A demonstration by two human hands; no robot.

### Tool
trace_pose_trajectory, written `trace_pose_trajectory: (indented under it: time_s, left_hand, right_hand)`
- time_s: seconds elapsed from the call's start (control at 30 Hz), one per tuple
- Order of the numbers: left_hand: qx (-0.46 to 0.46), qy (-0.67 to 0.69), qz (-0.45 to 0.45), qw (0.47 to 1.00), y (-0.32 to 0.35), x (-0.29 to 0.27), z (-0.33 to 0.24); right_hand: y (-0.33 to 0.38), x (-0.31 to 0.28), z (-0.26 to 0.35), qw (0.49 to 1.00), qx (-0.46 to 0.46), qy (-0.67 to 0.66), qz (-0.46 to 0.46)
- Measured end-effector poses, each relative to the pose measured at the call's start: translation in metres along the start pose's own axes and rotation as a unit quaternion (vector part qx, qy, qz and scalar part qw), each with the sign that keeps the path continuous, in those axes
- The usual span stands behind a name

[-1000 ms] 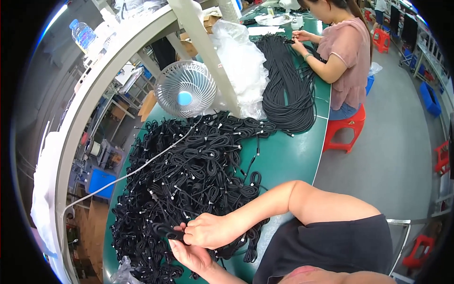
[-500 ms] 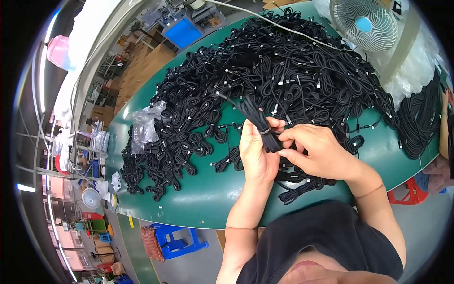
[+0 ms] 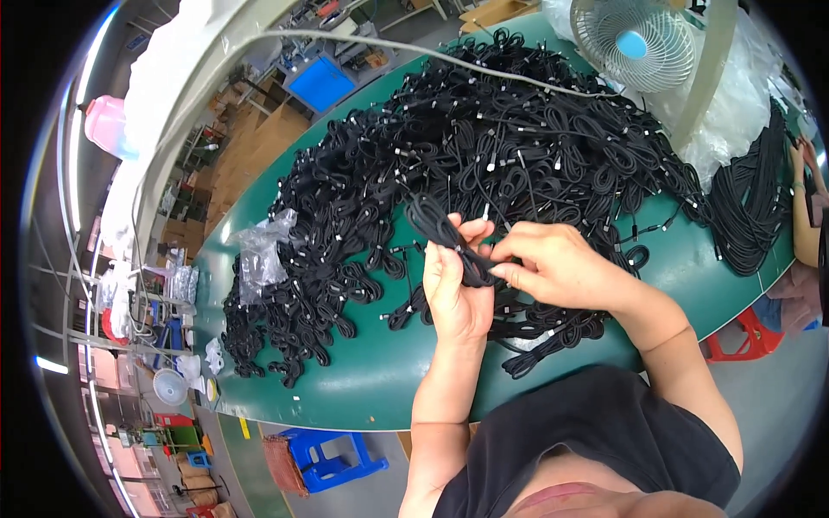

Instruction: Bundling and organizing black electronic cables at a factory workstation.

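My left hand [image 3: 458,298] is closed around a coiled black cable [image 3: 434,223], whose loops stick out up and to the left past the thumb. At the coil's lower right side, my right hand [image 3: 553,266] is pinched, its thumb and fingertips against the cable. Exactly what part lies between those fingertips is hidden. Beyond both hands spreads a large heap of black coiled cables [image 3: 509,138] with pale metal plugs. Just below my hands another bundled cable [image 3: 540,352] lies near the table's front edge.
The green table [image 3: 363,380] curves around me. A clear plastic bag [image 3: 262,263] rests on the heap's left side. At the back right stand a fan [image 3: 633,43] and a post [image 3: 704,82]. Long black cables [image 3: 749,211] hang together at right, near another person's arm [image 3: 807,216].
Both hands have shifted slightly left with the coil. Its loops look more spread and turned than before. My right fingertips stay at its lower right side.
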State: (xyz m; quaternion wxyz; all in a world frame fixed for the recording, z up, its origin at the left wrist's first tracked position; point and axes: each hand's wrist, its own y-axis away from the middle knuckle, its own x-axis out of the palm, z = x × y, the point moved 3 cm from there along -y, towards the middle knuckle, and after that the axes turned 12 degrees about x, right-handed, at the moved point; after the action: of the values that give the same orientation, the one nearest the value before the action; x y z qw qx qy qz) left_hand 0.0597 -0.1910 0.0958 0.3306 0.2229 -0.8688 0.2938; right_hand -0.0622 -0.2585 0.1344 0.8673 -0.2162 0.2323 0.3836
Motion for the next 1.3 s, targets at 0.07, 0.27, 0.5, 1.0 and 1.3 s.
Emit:
trace_pose_trajectory:
  time_s: [0.07, 0.27, 0.5, 1.0, 1.3]
  left_hand:
    - [-0.007, -0.003, 0.004, 1.000, 0.000, -0.001, 0.003]
    - [0.037, -0.034, 0.049, 0.998, 0.020, 0.007, -0.002]
    - [0.049, -0.013, 0.028, 0.998, 0.019, 0.015, -0.003]
    - [0.031, -0.044, 0.094, 0.994, 0.020, 0.012, 0.005]
    - [-0.013, 0.059, 0.080, 0.995, 0.032, 0.025, -0.005]
  right_hand:
    - [0.002, 0.000, -0.004, 0.998, -0.032, 0.004, -0.058]
    - [0.010, 0.017, 0.001, 0.978, -0.119, -0.129, -0.116]
    - [0.027, 0.006, 0.003, 0.989, -0.092, 0.004, -0.120]
    - [0.014, 0.010, 0.007, 0.962, -0.151, -0.137, -0.184]
    - [0.031, 0.016, 0.017, 0.919, -0.212, -0.076, -0.323]
